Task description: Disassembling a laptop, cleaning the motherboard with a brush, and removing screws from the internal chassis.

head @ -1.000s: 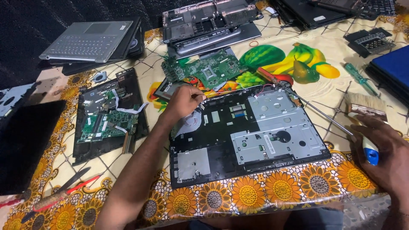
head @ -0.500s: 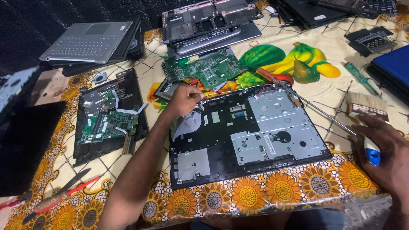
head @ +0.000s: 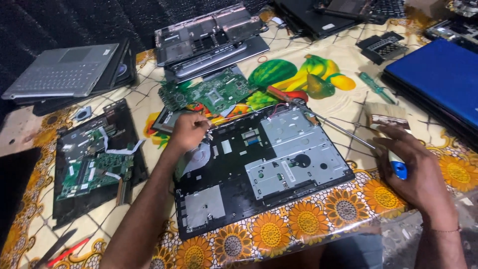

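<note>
An opened black laptop base with a silver metal plate lies in front of me on the flowered tablecloth. My left hand rests on its upper left corner, beside the round fan. The fingertips are bunched together there, and what they pinch is hidden. My right hand lies at the base's right side, closed around the blue and white handle of a wide paintbrush. The bristles point away from me.
A green circuit board lies behind the base. A red-handled screwdriver has its long shaft running toward the brush. A green screwdriver, a blue laptop, a grey laptop and another stripped base ring the work.
Both hands stay where they were. Only the view has shifted slightly.
</note>
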